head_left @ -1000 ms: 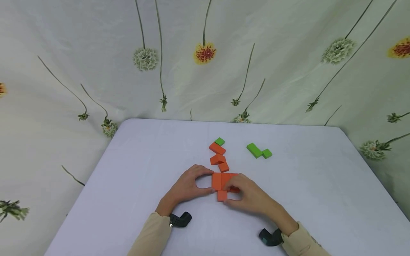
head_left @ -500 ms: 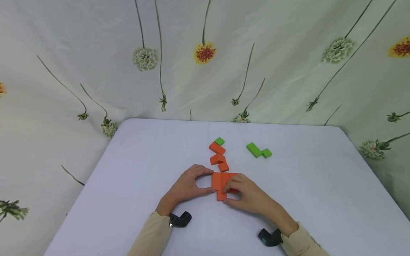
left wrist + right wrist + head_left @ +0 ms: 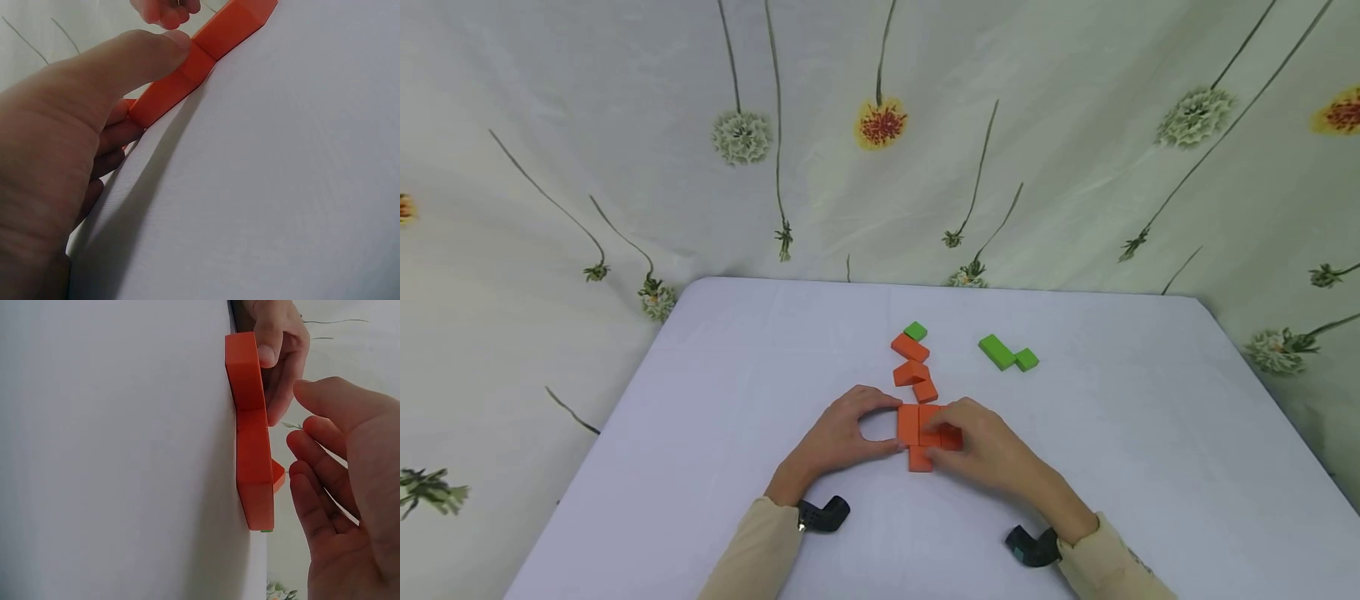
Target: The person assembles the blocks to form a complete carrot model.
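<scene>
Three upright orange blocks stand side by side mid-table in the head view: a left block [image 3: 908,423], a middle block [image 3: 928,416] and a right block [image 3: 952,438]. A smaller orange block [image 3: 919,460] touches their near side. My left hand [image 3: 838,429] holds the left block, thumb at its near end and index finger at its far end. Hovering over the middle and right blocks, my right hand [image 3: 992,446] partly covers them. In the right wrist view, its slightly bent fingers [image 3: 315,506] and thumb are apart from the orange blocks [image 3: 254,450] and hold nothing.
Behind the group lie several loose orange blocks [image 3: 911,372] in a crooked line, with a green block [image 3: 915,331] at its far end. Two more green pieces, a long block [image 3: 997,352] and a small one [image 3: 1026,359], lie farther right on the white table [image 3: 760,358].
My right hand has let go of the small orange block and lifted slightly, shifting over the blocks. The left hand stays at the left block.
</scene>
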The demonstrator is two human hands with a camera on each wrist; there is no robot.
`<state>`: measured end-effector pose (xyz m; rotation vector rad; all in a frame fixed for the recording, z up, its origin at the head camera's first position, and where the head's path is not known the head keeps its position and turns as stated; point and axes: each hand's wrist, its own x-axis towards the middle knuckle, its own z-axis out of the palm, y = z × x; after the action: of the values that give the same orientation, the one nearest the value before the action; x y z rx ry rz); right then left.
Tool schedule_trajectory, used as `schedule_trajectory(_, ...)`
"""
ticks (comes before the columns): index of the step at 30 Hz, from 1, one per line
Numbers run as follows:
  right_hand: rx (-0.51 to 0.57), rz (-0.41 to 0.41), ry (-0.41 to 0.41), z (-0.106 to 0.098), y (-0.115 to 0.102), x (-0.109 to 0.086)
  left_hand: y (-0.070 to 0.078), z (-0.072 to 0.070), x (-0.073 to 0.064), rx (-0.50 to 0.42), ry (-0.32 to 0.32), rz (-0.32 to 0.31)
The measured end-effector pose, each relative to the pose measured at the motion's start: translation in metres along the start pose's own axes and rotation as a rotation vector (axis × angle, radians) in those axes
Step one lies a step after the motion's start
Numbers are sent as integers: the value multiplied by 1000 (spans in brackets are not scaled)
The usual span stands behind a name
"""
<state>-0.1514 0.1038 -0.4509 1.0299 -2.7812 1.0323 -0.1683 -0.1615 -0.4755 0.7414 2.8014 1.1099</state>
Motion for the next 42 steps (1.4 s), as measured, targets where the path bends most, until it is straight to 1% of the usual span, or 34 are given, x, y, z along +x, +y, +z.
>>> schedule_trajectory(6, -43, 31, 62, -4, 5, 9, 1, 1, 0, -4, -5, -5)
schedule_trajectory(10, -33, 64, 93, -6, 8, 18, 1, 2, 0, -7, -3, -13)
schedule_trajectory(14, -32, 119, 107, -9, 11, 27, 0, 2, 0, -1, -3, -17)
schedule_trajectory(18, -46, 152, 82, -12, 14, 33, 0, 2, 1, 3, -4, -15)
schedule_trajectory(22, -50, 123, 54, -12, 19, 40, 0, 1, 1, 3, -2, -13)
schedule_trajectory(25, -82, 98, 33, -10, 22, 44, 0, 1, 1, 0, -1, -10)
schedule_trajectory(27, -109, 100, 20, -10, 23, 46, 0, 0, 1, -2, 1, -8)
schedule_trajectory(31, -137, 116, 21, -11, 23, 49, -1, 0, 1, -1, 5, -1)
schedule_trajectory(35, -132, 137, 32, -11, 23, 50, -1, 1, 1, -5, 2, -11)
schedule_trajectory(37, -129, 133, 38, -11, 24, 49, -1, 1, 1, -9, -3, -19)
schedule_trajectory(42, -122, 151, 25, -13, 25, 49, 0, 0, 0, -8, -8, -28)
